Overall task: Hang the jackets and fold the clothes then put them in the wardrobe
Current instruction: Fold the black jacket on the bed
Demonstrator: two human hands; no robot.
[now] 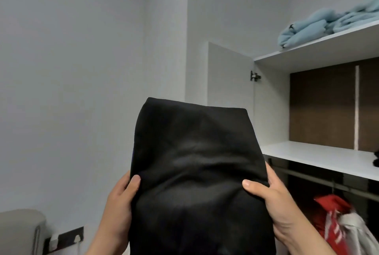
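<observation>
Both hands, the left hand [121, 195] and right hand [274, 199], grip a folded black garment [194, 172] raised near the open wardrobe [266, 101], best kept level and slid flat onto the white shelf [320, 157] at right.

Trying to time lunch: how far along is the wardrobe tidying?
Done: folded light-blue clothes lie on the white top shelf, and a red jacket and a pale grey jacket appear to hang from the metal rail. In hand: left hand and right hand hold a folded black garment. Left: setting it on a shelf; other clothes are out of view.
</observation>
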